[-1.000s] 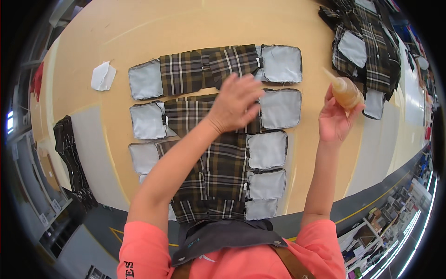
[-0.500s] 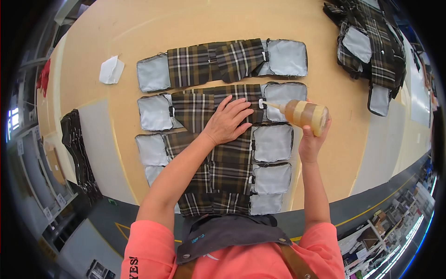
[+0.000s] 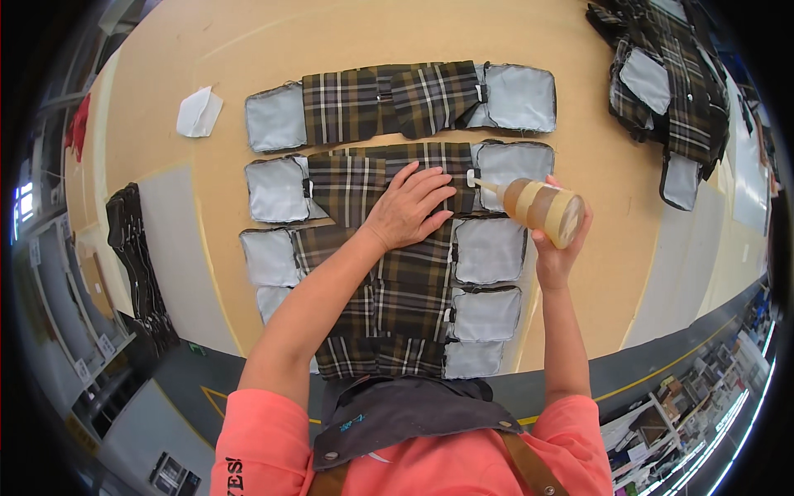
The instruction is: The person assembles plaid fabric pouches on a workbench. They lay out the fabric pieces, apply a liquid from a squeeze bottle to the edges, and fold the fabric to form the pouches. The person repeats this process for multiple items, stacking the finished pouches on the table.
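Observation:
Several plaid fabric pieces with grey lining ends lie in rows on the tan table [image 3: 207, 50]. My left hand [image 3: 409, 207] rests flat, fingers spread, on the second plaid piece [image 3: 356, 186]. My right hand [image 3: 556, 248] holds an amber squeeze bottle [image 3: 542, 207] tilted on its side, its white nozzle touching the grey lining [image 3: 517, 165] at that piece's right end. The top plaid piece [image 3: 397, 99] lies untouched beyond both hands.
A small white fabric scrap [image 3: 198, 112] lies at the far left. A heap of plaid pieces [image 3: 670, 91] sits at the upper right. Dark straps [image 3: 132, 248] hang at the left table edge. Shelving and floor lie below the front edge.
My right hand brought the bottle down from the upper right and tipped it onto the grey lining. My left hand dropped flat onto the plaid piece.

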Tool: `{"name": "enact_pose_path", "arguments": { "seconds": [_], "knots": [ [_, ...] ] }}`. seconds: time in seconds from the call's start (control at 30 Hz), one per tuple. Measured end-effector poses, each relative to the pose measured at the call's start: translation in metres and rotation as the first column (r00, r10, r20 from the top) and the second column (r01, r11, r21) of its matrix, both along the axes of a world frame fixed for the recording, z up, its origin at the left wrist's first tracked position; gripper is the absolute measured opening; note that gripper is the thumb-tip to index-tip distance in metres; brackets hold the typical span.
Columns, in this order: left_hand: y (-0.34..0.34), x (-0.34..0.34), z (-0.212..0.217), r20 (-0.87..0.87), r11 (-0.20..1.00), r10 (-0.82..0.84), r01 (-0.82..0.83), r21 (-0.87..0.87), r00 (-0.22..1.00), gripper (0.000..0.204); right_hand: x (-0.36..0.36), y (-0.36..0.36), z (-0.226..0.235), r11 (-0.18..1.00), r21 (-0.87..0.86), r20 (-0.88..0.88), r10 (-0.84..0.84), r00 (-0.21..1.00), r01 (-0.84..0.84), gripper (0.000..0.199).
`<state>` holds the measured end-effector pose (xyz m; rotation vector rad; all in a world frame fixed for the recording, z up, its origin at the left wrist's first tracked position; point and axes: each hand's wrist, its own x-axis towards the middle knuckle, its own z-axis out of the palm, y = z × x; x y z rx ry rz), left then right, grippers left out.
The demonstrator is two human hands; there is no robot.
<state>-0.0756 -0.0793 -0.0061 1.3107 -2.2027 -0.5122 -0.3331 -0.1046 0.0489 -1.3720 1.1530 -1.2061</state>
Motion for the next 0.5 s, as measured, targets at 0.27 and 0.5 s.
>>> {"name": "enact_pose_path", "arguments": {
  "seconds": [0.27,0.5],
  "knots": [
    [0.001,0.000,-0.002,-0.010,1.000,0.012,-0.013,-0.023,1.000,0.032,-0.002,0.006,-0.001,0.999,-0.028,0.014,-0.021,1.000,0.022,0.088],
    [0.003,-0.002,-0.004,-0.018,0.998,0.024,-0.025,-0.058,1.000,0.030,0.006,0.010,-0.002,0.997,-0.033,0.019,-0.076,0.997,0.076,0.085]
  ]
}}
